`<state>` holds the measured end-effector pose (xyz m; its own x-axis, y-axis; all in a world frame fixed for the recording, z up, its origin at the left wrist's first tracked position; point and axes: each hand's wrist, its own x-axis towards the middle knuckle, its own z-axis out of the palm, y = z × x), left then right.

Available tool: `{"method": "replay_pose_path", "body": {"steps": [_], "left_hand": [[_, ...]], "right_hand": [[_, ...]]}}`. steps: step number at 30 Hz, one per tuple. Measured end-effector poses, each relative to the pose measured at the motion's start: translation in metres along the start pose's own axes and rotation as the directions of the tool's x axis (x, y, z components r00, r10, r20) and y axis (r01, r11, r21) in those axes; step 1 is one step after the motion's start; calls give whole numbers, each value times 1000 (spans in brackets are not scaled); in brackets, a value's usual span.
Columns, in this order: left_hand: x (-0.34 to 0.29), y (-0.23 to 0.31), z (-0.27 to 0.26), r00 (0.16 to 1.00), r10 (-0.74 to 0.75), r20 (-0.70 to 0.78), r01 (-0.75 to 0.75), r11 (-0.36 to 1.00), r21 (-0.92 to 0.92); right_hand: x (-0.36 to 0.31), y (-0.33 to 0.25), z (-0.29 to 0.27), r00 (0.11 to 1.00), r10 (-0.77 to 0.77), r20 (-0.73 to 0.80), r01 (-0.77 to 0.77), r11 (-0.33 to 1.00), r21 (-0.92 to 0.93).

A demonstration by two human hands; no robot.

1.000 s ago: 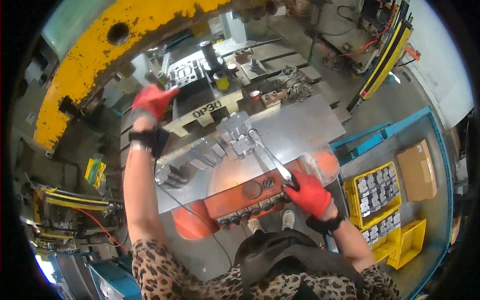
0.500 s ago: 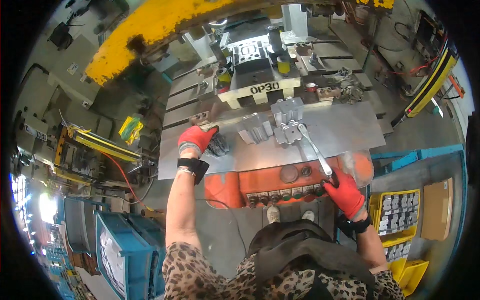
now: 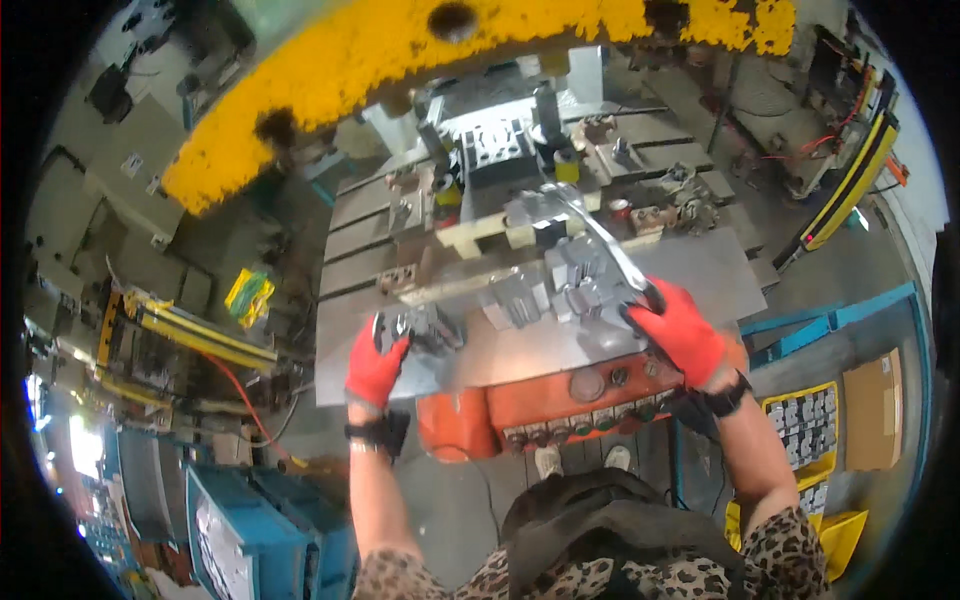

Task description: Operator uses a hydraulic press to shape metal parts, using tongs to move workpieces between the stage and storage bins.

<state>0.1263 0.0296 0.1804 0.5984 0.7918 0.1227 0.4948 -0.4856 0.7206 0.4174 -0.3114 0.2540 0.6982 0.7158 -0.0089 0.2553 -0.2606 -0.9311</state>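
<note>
My right hand, in a red glove, is closed round the dark end of a long silver wrench-shaped tool. At the tool's far tip hangs a flat grey metal part, blurred and raised in front of the die's pale front block. My left hand, also gloved in red, has thumb and fingers on either side of the near left end of a stack of metal plates. Further stacks of metal parts, one in the middle and one at the right, stand on the steel sheet.
An open die stands on the slotted press bed under a yellow press beam. An orange control box with several buttons lies along the near edge. Yellow bins of parts are at right, blue bins at lower left.
My right hand has moved up and forward, and the tool has lifted a metal part off the right stack toward the die. My left hand has shifted from above its stack to the near left end.
</note>
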Motion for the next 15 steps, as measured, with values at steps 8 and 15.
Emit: {"method": "replay_pose_path", "body": {"steps": [8, 15], "left_hand": [[-39, -41, -5, 972, -213, -100, 138, 859, -492], [-53, -59, -20, 962, -229, -150, 149, 898, -413]], "right_hand": [[177, -23, 62, 981, -185, -56, 171, 965, -201], [204, -34, 91, 986, -101, -134, 32, 899, -437]]}}
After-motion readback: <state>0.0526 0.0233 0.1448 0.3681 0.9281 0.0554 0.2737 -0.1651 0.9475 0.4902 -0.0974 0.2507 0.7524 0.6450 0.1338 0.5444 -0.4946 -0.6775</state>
